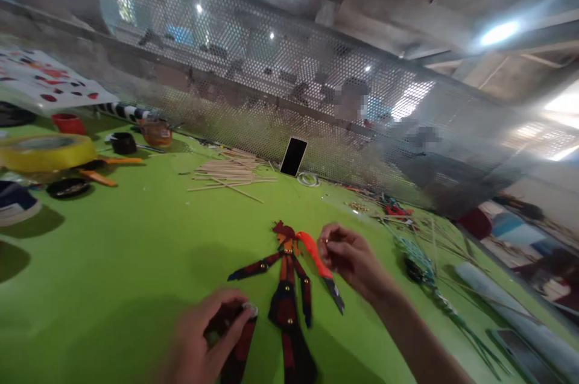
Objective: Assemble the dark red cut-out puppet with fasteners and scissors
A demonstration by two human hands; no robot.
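Observation:
A jointed flat puppet [286, 302] in dark red and black, with brass-coloured fasteners at its joints, lies on the green table [149, 251]. To its left, my left hand [210, 330] pinches the top end of a loose dark red and black piece [242, 351]; something small and whitish shows at the fingertips. My right hand [346, 254] is raised on the puppet's right, thumb and fingers pinched on a tiny brass-coloured fastener [326, 241]. Between the puppet's head and my right hand lies a cutter knife [314, 253] with an orange-red handle and a dark blade end pointing toward me.
Thin wooden sticks [233, 173], a phone [294, 156] and a white coil [308, 179] lie near the mesh panel [253, 82]. Yellow tape [45, 152], scissors [102, 176] and a glass jar [156, 132] stand at left. Green cords [446, 305] and another phone [527, 354] are at right.

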